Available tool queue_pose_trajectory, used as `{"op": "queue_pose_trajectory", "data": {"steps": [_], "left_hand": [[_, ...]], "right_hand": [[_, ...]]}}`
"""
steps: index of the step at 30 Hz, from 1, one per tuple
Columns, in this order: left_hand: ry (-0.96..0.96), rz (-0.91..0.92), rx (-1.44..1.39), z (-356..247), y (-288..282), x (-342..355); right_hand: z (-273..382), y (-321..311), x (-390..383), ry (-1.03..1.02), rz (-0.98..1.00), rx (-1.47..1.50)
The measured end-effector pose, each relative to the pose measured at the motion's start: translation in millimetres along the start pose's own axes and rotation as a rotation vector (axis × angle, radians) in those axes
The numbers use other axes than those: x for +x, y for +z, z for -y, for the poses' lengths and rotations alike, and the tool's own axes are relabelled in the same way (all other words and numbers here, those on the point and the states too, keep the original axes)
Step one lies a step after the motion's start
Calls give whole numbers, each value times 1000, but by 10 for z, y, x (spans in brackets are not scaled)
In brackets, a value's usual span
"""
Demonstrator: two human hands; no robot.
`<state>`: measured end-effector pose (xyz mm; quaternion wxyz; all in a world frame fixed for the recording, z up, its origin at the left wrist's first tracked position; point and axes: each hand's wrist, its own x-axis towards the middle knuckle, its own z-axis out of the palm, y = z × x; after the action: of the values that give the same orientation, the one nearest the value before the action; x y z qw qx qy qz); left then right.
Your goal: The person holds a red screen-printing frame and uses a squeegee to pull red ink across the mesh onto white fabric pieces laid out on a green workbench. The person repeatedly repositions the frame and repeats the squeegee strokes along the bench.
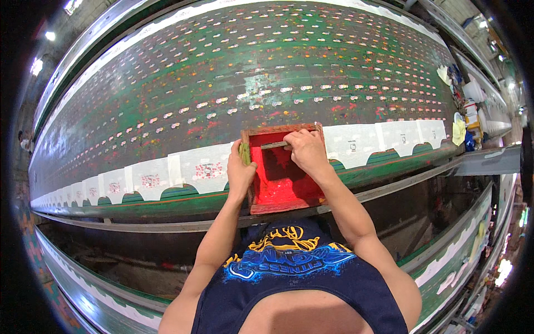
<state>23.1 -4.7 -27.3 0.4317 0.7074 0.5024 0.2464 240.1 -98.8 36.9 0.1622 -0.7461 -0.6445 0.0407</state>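
Note:
A wooden printing screen frame (281, 210), smeared with wet red ink inside, lies over the row of white fabric pieces at the table's near edge. My left hand (241, 171) is closed round the frame's left side, thumb over the rim. In my right hand (307, 150) I grip a thin squeegee (273, 145), which is inside the frame near its far side. A dark patch shows in the red area below the squeegee. Left of the frame, a fabric piece (203, 167) bears a small figure amid pink-red marks; one on the right (352, 147) shows only a dark outline figure.
The long green table (222, 72) carries rows of small printed pieces and paint specks. At its right end are a yellow cloth (458, 130) and heaped containers. A metal rail (389, 186) runs along the near edge; another long table (94, 289) lies behind me.

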Motion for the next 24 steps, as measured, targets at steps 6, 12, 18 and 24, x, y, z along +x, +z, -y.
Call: {"op": "queue_pose_trajectory", "data": {"steps": [6, 12, 18, 24], "left_hand": [[-35, -23, 34, -132, -29, -45], [-100, -15, 21, -255, -59, -73], [-56, -76, -9, -676, 109, -191], [-12, -74, -58, -1200, 1115, -280]], "right_hand": [[302, 18, -998, -22, -47, -3], [346, -69, -1249, -41, -78, 32], [-31, -486, -1290, -46, -51, 69], [-949, -924, -1604, -12, -52, 19]]}}
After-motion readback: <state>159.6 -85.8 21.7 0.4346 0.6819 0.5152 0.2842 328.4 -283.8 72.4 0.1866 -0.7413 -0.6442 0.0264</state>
